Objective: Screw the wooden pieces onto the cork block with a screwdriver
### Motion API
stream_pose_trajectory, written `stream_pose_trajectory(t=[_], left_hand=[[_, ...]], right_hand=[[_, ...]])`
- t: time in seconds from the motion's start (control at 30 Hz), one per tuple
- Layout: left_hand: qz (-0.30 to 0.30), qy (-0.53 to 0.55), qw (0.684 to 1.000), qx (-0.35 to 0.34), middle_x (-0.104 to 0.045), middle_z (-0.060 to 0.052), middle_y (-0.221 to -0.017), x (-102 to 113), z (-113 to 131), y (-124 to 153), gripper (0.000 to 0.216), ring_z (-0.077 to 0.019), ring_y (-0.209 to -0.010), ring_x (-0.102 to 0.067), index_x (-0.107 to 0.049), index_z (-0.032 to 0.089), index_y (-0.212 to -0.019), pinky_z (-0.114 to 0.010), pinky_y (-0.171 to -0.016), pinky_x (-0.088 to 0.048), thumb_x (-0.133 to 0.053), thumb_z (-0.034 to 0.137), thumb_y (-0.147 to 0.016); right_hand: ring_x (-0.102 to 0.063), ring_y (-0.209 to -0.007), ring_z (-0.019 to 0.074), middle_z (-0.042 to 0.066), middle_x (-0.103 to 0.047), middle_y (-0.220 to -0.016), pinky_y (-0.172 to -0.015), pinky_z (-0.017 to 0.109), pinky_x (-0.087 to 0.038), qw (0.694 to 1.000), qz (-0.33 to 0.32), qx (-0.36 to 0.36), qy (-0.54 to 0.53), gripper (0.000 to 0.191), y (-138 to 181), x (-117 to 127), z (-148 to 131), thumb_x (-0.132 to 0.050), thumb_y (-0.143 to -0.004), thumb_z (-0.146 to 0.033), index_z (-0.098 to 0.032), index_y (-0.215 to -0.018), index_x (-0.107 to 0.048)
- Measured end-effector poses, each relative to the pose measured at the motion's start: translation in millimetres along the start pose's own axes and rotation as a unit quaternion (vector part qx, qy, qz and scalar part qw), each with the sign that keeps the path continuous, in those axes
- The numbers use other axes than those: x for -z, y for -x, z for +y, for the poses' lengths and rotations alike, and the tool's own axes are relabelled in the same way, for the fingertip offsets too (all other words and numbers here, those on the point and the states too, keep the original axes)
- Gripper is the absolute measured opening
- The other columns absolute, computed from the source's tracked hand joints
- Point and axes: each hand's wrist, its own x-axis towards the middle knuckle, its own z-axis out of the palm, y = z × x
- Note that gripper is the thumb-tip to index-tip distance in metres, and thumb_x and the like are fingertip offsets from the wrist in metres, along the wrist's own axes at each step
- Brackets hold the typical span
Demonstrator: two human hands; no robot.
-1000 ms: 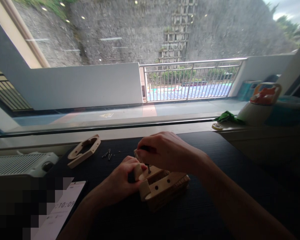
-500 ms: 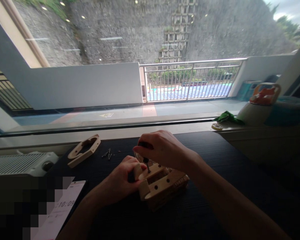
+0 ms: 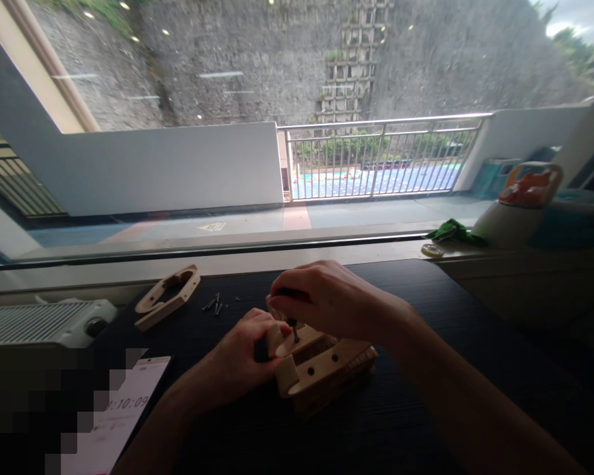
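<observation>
My right hand is closed around the dark handle of a screwdriver. The screwdriver's shaft points down at the left end of a light wooden assembly, where its tip meets the top bar; a screw under it is too small to make out. Dark round holes mark the assembly's near bar. My left hand grips the left end of that wooden assembly, its fingertips partly hidden behind the wood. Behind the left hand, several loose screws lie on the dark table.
A curved wooden frame piece lies on the black table at the far left. A phone showing a timer rests at the left edge. On the windowsill are a green cloth and a tape roll. A radiator stands left.
My right hand has turned slightly over the screwdriver and shifted a little to the right. My left hand and the wooden assembly stay almost where they were.
</observation>
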Motion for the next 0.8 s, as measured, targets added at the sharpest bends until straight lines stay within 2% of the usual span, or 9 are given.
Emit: stream_pose_trajectory(t=[0.23, 0.33, 0.6, 0.8], left_hand=[[0.002, 0.002, 1.000, -0.007, -0.062, -0.004, -0.092, -1.0, -2.3, -0.4, 0.016, -0.0204, -0.093, -0.053, -0.064, 0.021, -0.087, -0.030, -0.084, -0.045, -0.063, 0.030, -0.074], [0.000, -0.001, 1.000, -0.012, -0.063, -0.005, -0.093, -0.6, -1.6, -0.3, 0.014, -0.0212, -0.095, -0.053, -0.064, 0.020, -0.084, -0.031, -0.085, -0.045, -0.062, 0.030, -0.075], [0.015, -0.003, 1.000, 0.006, -0.061, -0.004, -0.094, -1.9, -0.9, -0.1, 0.013, -0.0205, -0.091, -0.055, -0.063, 0.019, -0.079, -0.029, -0.081, -0.047, -0.063, 0.030, -0.073], [0.007, -0.001, 1.000, 0.002, -0.059, -0.004, -0.088, -2.7, -3.4, -0.4, 0.024, -0.0204, -0.091, -0.054, -0.064, 0.021, -0.094, -0.031, -0.085, -0.046, -0.063, 0.031, -0.073]], right_hand=[[-0.043, -0.056, 0.0078, 0.000, -0.057, -0.062, -0.053, 0.023, -0.022, 0.996, 0.050, -0.053, 0.044, 0.029, -5.4, -10.3, 2.7, -0.049, -0.086, -0.039, -0.015, -0.079, -0.063], [-0.042, -0.056, 0.0079, 0.000, -0.057, -0.063, -0.053, 0.024, -0.021, 0.994, 0.059, -0.061, 0.062, 0.028, -4.4, -10.8, 0.5, -0.047, -0.087, -0.038, -0.016, -0.081, -0.063], [-0.046, -0.059, 0.0079, -0.002, -0.061, -0.067, -0.055, 0.022, -0.024, 1.000, 0.003, -0.006, 0.010, 0.019, 3.6, -1.2, -4.2, -0.046, -0.086, -0.025, -0.020, -0.089, -0.064], [-0.047, -0.058, 0.0082, 0.001, -0.060, -0.068, -0.054, 0.023, -0.024, 0.998, 0.028, -0.044, 0.019, 0.023, -0.7, -1.9, 2.2, -0.046, -0.087, -0.030, -0.016, -0.084, -0.063]])
